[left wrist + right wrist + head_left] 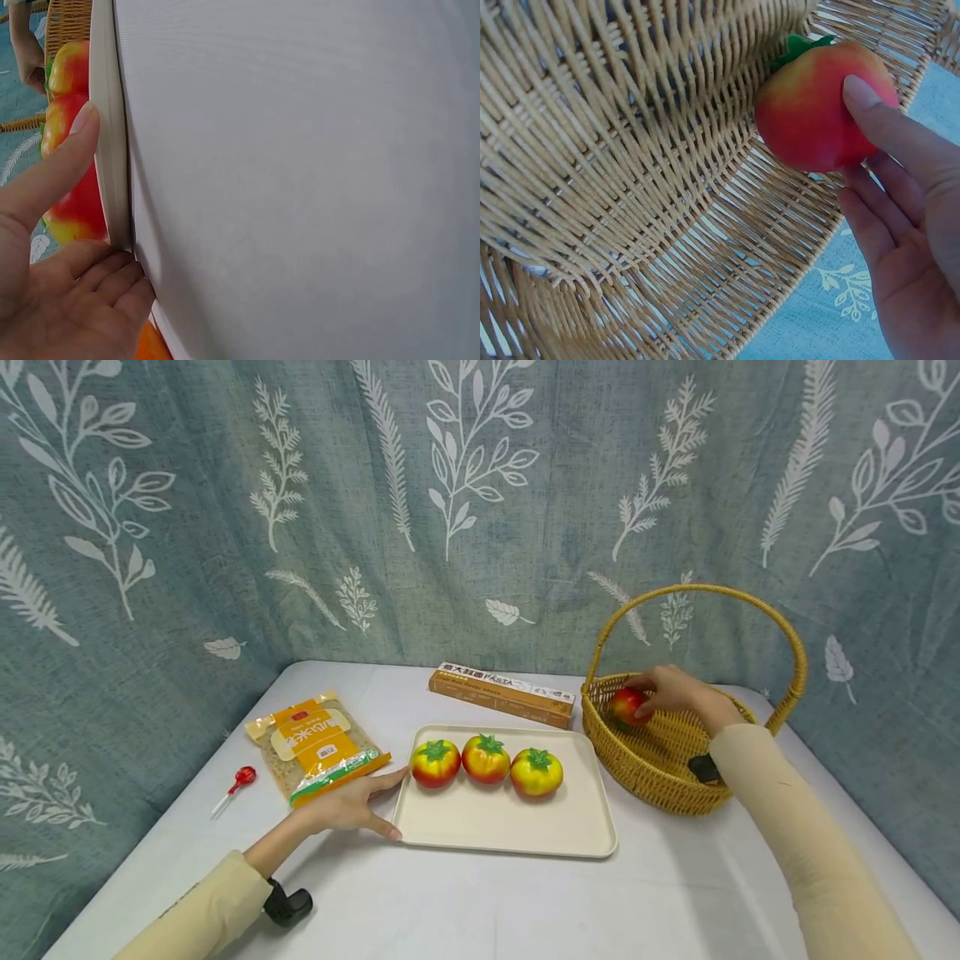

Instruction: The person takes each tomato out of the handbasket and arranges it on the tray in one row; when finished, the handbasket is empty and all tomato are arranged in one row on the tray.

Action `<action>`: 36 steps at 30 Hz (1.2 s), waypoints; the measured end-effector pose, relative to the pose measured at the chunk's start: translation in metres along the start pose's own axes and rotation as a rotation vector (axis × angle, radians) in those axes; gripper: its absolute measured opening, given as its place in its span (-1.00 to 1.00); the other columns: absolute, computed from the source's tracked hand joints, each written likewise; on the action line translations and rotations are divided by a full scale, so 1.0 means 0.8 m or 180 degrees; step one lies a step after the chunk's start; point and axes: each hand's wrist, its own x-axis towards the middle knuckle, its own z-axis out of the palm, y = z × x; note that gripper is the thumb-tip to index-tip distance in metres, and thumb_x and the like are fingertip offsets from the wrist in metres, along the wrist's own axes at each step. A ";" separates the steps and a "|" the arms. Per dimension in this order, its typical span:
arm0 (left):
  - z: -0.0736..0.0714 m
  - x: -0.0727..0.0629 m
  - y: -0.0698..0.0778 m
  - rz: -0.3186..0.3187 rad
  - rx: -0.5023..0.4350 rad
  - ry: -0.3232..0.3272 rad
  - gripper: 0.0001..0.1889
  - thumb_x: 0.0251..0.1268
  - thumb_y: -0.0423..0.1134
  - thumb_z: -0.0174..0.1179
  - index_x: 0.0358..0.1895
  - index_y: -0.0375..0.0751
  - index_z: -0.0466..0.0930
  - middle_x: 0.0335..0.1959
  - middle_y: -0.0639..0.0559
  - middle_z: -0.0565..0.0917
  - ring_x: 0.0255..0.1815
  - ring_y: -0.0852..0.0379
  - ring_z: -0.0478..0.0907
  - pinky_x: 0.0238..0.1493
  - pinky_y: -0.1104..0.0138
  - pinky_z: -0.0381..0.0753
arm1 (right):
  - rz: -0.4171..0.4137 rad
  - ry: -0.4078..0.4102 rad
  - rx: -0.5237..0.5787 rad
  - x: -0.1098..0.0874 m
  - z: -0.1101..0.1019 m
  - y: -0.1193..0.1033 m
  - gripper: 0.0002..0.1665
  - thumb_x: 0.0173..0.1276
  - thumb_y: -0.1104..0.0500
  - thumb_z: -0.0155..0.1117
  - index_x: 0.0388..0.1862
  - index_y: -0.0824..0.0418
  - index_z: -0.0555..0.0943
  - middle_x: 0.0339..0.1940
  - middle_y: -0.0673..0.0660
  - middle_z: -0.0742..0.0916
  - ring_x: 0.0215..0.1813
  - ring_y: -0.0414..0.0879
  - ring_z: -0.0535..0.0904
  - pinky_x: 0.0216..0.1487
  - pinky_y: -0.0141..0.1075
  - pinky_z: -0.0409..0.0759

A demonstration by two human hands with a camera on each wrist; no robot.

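Observation:
Inside the wicker basket point(645, 777), my right hand point(677, 690) grips a red-and-yellow tomato point(810, 112) with a green leafy top, thumb on one side and fingers on the other. The tomato is close to the basket's woven wall point(630, 165). My left hand point(341, 807) rests at the left edge of a cream tray point(487, 823), thumb and fingers spread along its rim. Three similar tomatoes stand in a row on the tray: a left one point(435, 767), a middle one point(486, 760) and a right one point(536, 774).
A bag of grain point(311, 743) lies left of the tray, beside a red lollipop point(243, 776). Behind the tray is a long pasta box point(498, 695). The basket's tall handle point(705, 587) arches over it. A leaf-patterned curtain point(450, 593) stands behind the white table point(420, 910).

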 end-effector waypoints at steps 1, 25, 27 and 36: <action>0.000 0.000 0.000 0.0002 0.0004 0.0001 0.05 -0.05 -0.03 0.51 0.50 -0.25 0.09 0.50 -0.18 0.14 0.51 -0.16 -0.03 0.44 -0.06 0.01 | 0.0005 0.0010 0.0015 -0.002 0.000 0.001 -0.37 0.23 0.20 0.42 0.26 0.39 0.49 0.14 0.43 0.60 0.14 0.34 0.51 0.07 0.12 0.54; 0.003 0.001 -0.003 0.0015 0.0044 0.0006 0.05 -0.05 -0.02 0.51 0.50 -0.25 0.09 0.50 -0.16 0.14 0.51 -0.13 0.00 0.44 -0.03 0.05 | 0.0126 0.0214 0.0288 -0.032 -0.030 -0.010 -0.28 0.28 0.03 0.37 0.26 0.46 0.45 0.08 0.45 0.62 0.09 0.32 0.54 0.03 0.11 0.55; 0.003 0.001 -0.002 0.0037 0.0049 0.0002 0.05 -0.05 -0.02 0.50 0.50 -0.26 0.09 0.50 -0.16 0.15 0.51 -0.13 0.00 0.44 -0.02 0.06 | 0.0148 0.0220 0.0354 -0.035 -0.033 -0.012 -0.29 0.30 0.03 0.36 0.27 0.46 0.44 0.09 0.45 0.61 0.11 0.32 0.54 0.05 0.11 0.54; 0.002 0.000 0.000 0.0035 0.0108 0.0037 0.06 -0.06 0.00 0.50 0.49 -0.27 0.11 0.49 -0.18 0.16 0.50 -0.15 0.02 0.42 -0.05 0.08 | 0.0164 0.0260 0.0647 -0.053 -0.038 -0.023 -0.24 0.33 -0.01 0.32 0.31 0.47 0.39 0.14 0.46 0.59 0.13 0.31 0.52 0.05 0.11 0.53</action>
